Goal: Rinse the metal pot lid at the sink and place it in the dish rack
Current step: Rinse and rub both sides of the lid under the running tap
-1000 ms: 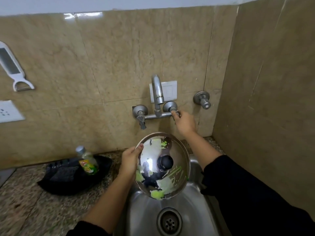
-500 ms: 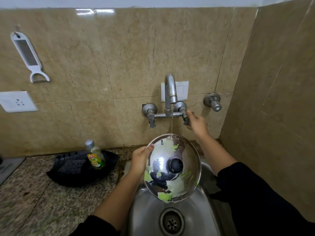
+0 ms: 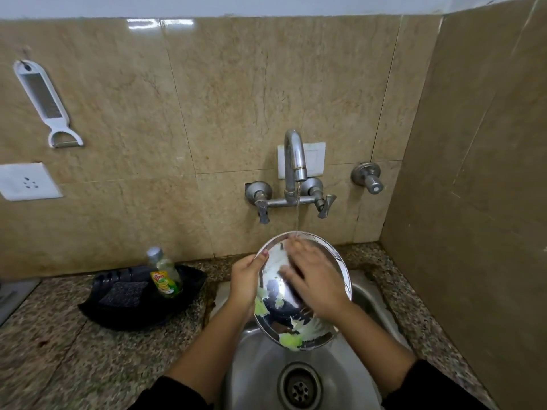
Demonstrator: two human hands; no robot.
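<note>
lid (image 3: 284, 294) tilted, top toward faucet (image 3: 294, 161) | both hands on it

Dim, even light; glare on upper wall tiles (image 3: 159, 23); right hand (image 3: 316, 279) motion-blurred.

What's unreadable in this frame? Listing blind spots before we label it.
- Lid knob: head view, hidden under the right hand lying on the metal pot lid.
- Right hand fingers: motion-blurred, so contact detail is unclear.
- Dish rack: not in view anywhere.
- Dish soap bottle label: too small to read.
- Steel surface at the left edge: cut off, unidentifiable.
</note>
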